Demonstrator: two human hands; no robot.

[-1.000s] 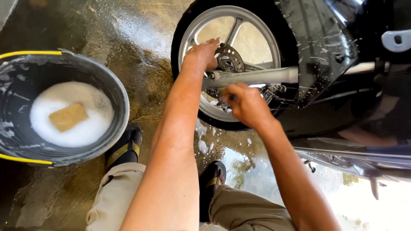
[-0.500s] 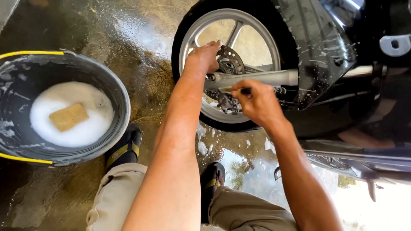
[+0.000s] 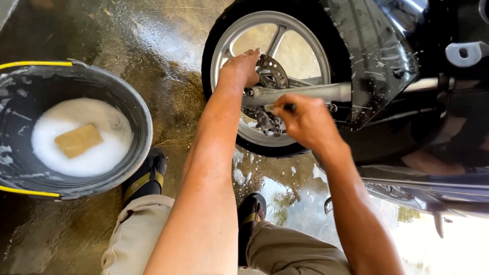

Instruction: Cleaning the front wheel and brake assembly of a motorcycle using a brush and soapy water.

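A motorcycle's rear wheel, black tyre on a silver spoked rim, stands in front of me. My left hand rests on the hub beside the perforated brake disc. My right hand is closed on a small dark-handled tool, likely a brush, held against the silver swingarm near the axle. What the tool's tip touches is hidden by my fingers.
A black bucket with a yellow rim strip sits at left, holding foamy water and a tan sponge. The concrete floor is wet with suds. My knees and black shoes are below. The bike's dark body fills the right.
My right hand has shifted a little right and up along the swingarm with the tool. My left hand stays on the hub.
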